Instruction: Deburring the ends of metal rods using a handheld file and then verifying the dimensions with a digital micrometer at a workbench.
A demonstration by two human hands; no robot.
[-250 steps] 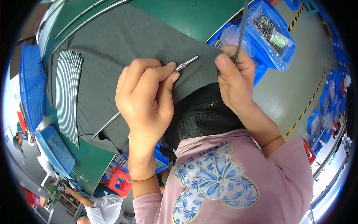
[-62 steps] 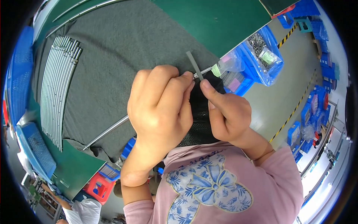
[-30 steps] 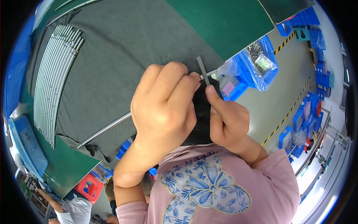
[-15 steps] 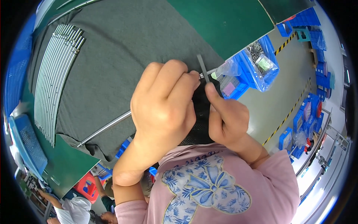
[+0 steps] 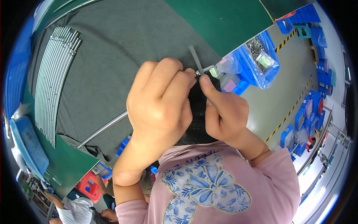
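My left hand (image 5: 160,99) is closed round a long, thin metal rod (image 5: 104,128). The rod slants from the lower left over the dark cloth, passes under my fingers and comes out at their upper right near a small collar. In my right hand (image 5: 227,112) a thin flat grey bar like a file (image 5: 194,58) is pinched under the thumb. That bar crosses the rod just beyond my left fingertips and seems to touch it. My right fingers are curled, and the bar's lower end is hidden in them.
Many similar rods (image 5: 56,82) lie side by side on the grey cloth (image 5: 112,48) at the left. Blue bins (image 5: 274,71) with small metal parts in plastic stand at the right edge of the green table (image 5: 223,22). Other people (image 5: 76,211) are at lower left.
My right hand and the grey bar have shifted a little up and to the left along the rod's end. My left hand and the rod have moved slightly left.
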